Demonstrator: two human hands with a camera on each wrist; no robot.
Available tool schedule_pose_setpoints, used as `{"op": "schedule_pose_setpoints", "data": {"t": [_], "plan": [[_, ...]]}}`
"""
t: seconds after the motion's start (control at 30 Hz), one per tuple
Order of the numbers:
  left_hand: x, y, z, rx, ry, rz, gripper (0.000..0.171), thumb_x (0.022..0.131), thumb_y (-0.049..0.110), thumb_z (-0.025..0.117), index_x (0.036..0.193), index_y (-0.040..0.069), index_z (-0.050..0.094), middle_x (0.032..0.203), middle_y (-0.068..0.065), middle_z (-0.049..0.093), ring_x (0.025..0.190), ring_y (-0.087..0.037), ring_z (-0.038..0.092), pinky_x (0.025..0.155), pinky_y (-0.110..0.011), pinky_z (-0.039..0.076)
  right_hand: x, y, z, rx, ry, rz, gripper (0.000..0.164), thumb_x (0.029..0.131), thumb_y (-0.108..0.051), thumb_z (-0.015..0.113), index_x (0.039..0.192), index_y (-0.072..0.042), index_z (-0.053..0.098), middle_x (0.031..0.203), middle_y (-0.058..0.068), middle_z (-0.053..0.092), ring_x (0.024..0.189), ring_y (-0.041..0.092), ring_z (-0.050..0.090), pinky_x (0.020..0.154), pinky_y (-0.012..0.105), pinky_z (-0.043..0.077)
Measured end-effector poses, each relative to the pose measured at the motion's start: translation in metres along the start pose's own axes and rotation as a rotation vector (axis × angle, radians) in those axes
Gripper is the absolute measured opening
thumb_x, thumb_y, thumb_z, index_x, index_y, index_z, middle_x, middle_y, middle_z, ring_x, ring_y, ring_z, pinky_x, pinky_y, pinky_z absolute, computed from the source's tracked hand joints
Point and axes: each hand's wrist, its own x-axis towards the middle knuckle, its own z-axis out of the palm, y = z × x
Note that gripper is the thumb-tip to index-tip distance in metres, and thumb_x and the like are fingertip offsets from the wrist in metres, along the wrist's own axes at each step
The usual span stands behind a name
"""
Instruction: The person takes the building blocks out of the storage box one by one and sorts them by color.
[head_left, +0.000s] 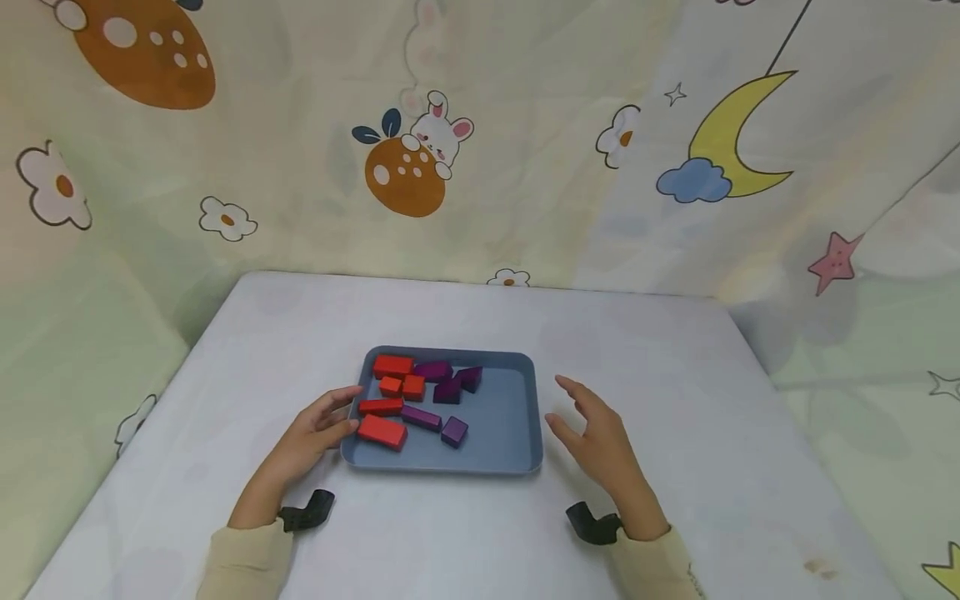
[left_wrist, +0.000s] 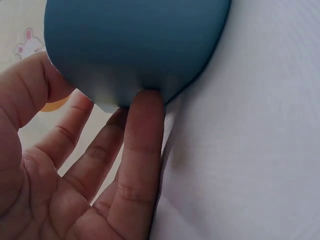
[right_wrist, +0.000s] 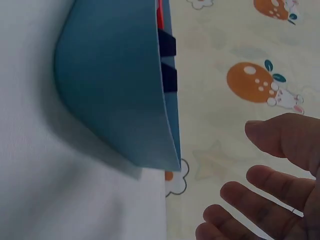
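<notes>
A blue-grey rectangular tray lies on the white table with red and purple blocks inside. My left hand is at the tray's left end. Its fairly straight fingers touch the outer wall, also seen in the left wrist view, where the tray wall hides part of the fingertips. My right hand hovers off the right end, thumb and fingers spread, holding nothing. Red blocks, such as a large one, are grouped at the left. Beside them are a purple cube, a purple bar and several angular purple blocks.
The white-covered table extends around the tray. Behind and beside it hangs a patterned cloth with rabbits, flowers and a moon. Each wrist wears a black curved mount, one of them at the left wrist.
</notes>
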Motion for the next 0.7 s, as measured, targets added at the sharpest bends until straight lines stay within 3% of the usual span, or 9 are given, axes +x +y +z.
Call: {"op": "schedule_pose_setpoints", "data": {"t": [0.17, 0.47, 0.7], "plan": [[0.003, -0.003, -0.001, -0.024, 0.009, -0.005, 0.061, 0.107, 0.018, 0.068, 0.162, 0.004, 0.046, 0.166, -0.03, 0.041, 0.148, -0.052, 0.046, 0.1, -0.043, 0.056, 0.009, -0.016, 0.021, 0.072, -0.067, -0.027, 0.057, 0.096, -0.001, 0.08, 0.148, 0.007, 0.058, 0.15, 0.023, 0.062, 0.138, 0.043, 0.06, 0.11, 0.054, 0.05], [0.005, -0.006, -0.003, -0.046, 0.01, -0.013, 0.061, 0.106, 0.019, 0.07, 0.162, 0.006, 0.048, 0.166, -0.029, 0.041, 0.15, -0.053, 0.042, 0.103, -0.048, 0.055, 0.02, -0.042, 0.061, 0.203, -0.18, 0.008, 0.051, 0.095, -0.001, 0.082, 0.142, 0.006, 0.063, 0.143, 0.019, 0.068, 0.133, 0.039, 0.065, 0.11, 0.048, 0.051], [0.004, -0.008, -0.002, -0.055, 0.012, -0.012, 0.06, 0.106, 0.018, 0.07, 0.161, 0.006, 0.049, 0.166, -0.028, 0.042, 0.149, -0.052, 0.045, 0.101, -0.042, 0.055, 0.022, -0.055, 0.087, 0.176, -0.251, 0.033, 0.048, 0.09, -0.01, 0.09, 0.131, 0.004, 0.07, 0.13, 0.019, 0.074, 0.121, 0.037, 0.072, 0.102, 0.048, 0.057]]}}
